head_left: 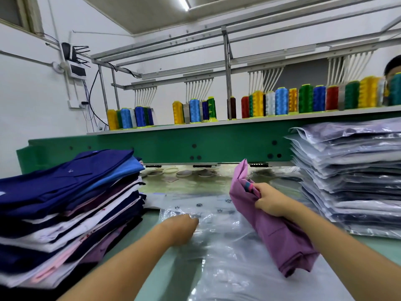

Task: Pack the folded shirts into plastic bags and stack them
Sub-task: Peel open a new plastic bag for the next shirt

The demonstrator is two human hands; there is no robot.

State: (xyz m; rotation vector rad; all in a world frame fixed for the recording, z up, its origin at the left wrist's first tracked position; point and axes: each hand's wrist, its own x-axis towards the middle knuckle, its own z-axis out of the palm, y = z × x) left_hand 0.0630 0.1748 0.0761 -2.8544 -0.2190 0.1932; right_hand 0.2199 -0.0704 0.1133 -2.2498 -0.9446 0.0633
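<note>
The right hand (268, 202) grips a folded mauve shirt (273, 224), its fingers closed round the cloth near the collar end, and holds it tilted above the counter (165, 253), one end pointing up and the other hanging low toward the person. The left hand (181, 228) lies on a clear bag (219, 240) spread flat on the counter; its fingers are curled onto the plastic, but whether they pinch it cannot be told. The shirt is just right of that hand, over the bag. At the left stands a pile of folded shirts (69, 203), navy on top. At the right rises a stack of bagged shirts (351, 174). Thread cones (282, 101) line the shelf (217, 123) behind.
</note>
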